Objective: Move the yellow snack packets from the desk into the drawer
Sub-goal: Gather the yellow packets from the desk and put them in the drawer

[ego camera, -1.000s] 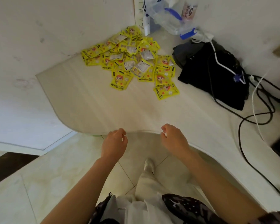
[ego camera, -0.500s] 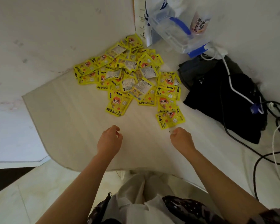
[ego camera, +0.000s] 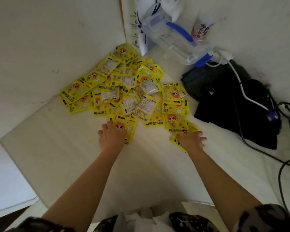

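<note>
Packets (ego camera: 124,91) piled on desk (ego camera: 57,156) in the wall corner, none in a drawer. Left hand (ego camera: 111,137) rests on nearest packet (ego camera: 124,129), grip state unclear. Right hand (ego camera: 191,141) lies on edge packet (ego camera: 177,141), fingers spread, grip open. Black bag (ego camera: 233,106) to the right.

— What's on the bench (ego camera: 70,156)?
— A heap of yellow packets (ego camera: 124,92) just beyond the fingers (ego camera: 107,127).
— Anything else?
— A black bag (ego camera: 233,104) right of them; cables (ego camera: 285,164) and a clear container (ego camera: 171,39) past it.
</note>
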A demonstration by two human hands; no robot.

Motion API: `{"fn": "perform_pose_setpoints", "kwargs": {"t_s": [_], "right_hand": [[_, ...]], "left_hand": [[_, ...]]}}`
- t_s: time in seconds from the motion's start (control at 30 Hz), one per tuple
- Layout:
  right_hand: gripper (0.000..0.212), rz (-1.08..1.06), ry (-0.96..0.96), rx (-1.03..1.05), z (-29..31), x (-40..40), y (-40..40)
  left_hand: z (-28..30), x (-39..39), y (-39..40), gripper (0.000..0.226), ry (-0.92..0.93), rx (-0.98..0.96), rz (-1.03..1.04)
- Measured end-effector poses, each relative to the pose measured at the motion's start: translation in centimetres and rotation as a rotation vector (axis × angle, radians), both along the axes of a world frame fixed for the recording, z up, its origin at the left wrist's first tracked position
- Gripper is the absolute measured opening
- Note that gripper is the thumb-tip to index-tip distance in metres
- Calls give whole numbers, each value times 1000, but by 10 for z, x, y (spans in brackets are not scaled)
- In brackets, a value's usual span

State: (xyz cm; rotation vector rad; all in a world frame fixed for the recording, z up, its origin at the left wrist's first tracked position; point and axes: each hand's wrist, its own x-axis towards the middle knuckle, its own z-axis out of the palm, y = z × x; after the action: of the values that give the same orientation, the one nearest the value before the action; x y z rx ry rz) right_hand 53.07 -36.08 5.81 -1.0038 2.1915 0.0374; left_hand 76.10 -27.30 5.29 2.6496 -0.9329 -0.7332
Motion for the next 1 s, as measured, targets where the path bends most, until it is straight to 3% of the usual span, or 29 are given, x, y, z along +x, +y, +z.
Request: {"fn": "perform_pose_setpoints", "kwargs": {"t_s": [0.3,0.47,0.63,0.87,1.0], "right_hand": [[83,-69,-80,-39,-11,-5,-6],[70,-47,-60,-34,-12,-11,-9],[85,-22,-68,26,-8,-19,-13],[44,-28,-216,-93,1,-46,-6],[32,-11,-280,-205,15,-58,-8]], "left_hand": [[-6,2,-4,67,22,24,12],[0,-3,4,51,132,-9,96],[3,-11,10,45,160,-8,102],[18,-17,4,33,251,-109,44],[25,-14,-19,65,267,-151,29]]}}
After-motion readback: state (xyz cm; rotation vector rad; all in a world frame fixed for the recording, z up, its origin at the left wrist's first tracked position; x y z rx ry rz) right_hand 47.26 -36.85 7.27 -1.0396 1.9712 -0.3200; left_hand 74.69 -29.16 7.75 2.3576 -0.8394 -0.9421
